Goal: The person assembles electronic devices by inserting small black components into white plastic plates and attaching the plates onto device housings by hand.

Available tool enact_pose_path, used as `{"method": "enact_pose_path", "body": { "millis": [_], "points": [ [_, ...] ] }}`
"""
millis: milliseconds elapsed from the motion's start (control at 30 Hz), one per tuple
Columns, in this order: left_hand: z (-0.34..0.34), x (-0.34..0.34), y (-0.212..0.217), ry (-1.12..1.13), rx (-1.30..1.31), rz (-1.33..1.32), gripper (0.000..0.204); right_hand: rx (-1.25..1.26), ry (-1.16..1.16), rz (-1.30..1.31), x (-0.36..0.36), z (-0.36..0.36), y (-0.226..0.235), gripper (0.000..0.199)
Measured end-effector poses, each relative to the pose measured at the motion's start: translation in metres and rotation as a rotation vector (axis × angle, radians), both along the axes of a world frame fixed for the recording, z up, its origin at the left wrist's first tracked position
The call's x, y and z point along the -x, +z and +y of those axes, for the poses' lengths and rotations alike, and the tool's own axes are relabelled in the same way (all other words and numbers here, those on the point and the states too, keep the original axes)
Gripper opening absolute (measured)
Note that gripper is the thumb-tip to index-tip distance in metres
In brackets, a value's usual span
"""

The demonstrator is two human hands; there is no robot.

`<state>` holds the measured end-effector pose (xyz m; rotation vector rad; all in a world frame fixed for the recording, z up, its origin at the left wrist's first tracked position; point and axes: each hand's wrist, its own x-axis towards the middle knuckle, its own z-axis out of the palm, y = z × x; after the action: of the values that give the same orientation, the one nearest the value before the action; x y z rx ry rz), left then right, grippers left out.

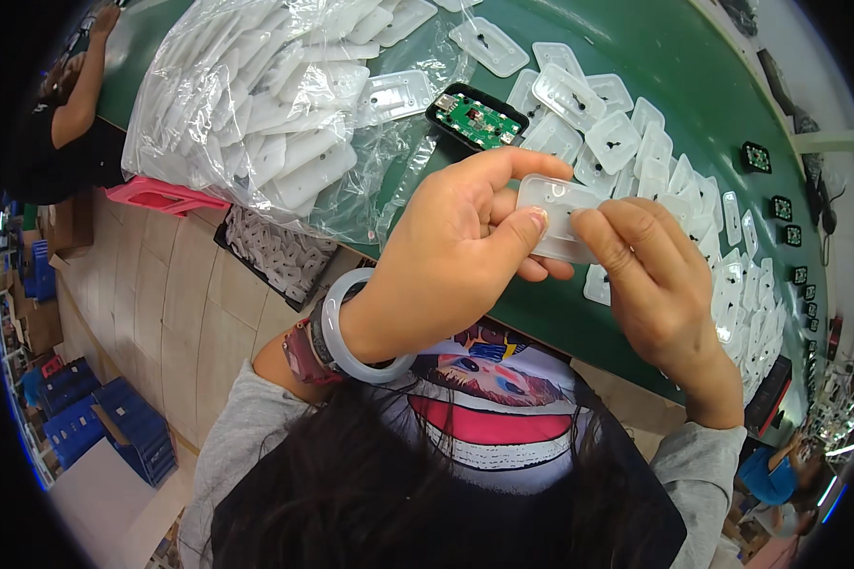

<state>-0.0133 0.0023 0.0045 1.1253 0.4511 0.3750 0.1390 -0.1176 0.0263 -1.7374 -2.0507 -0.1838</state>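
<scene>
Both hands hold one translucent white plastic cover [552,211] above the green conveyor belt [636,57]. My left hand [451,251] grips its left end with thumb and fingers; a pale bangle and a watch are on that wrist. My right hand [655,275] pinches its right end. Just beyond the cover lies a black housing with a green circuit board [476,118] inside. Several more white covers [626,133] are spread on the belt to the right.
A large clear bag of white covers [256,104] lies on the belt at the left. Black housings [778,204] line the belt's far right edge. Another person [66,114] is at the upper left. Blue crates [114,427] and a pink stool [161,196] stand on the floor.
</scene>
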Motion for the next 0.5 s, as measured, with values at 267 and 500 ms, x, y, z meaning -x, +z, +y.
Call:
{"method": "enact_pose_path", "body": {
  "millis": [267, 500],
  "points": [
    [0.004, 0.000, -0.002, 0.035, -0.185, -0.008, 0.036, -0.052, 0.009, 0.237, -0.013, 0.003, 0.000, 0.028],
    [0.025, -0.002, -0.002, -0.065, -0.773, 0.013, 0.046, 0.534, -0.128, 1.442, -0.023, 0.014, 0.001, 0.052]
  ]
}}
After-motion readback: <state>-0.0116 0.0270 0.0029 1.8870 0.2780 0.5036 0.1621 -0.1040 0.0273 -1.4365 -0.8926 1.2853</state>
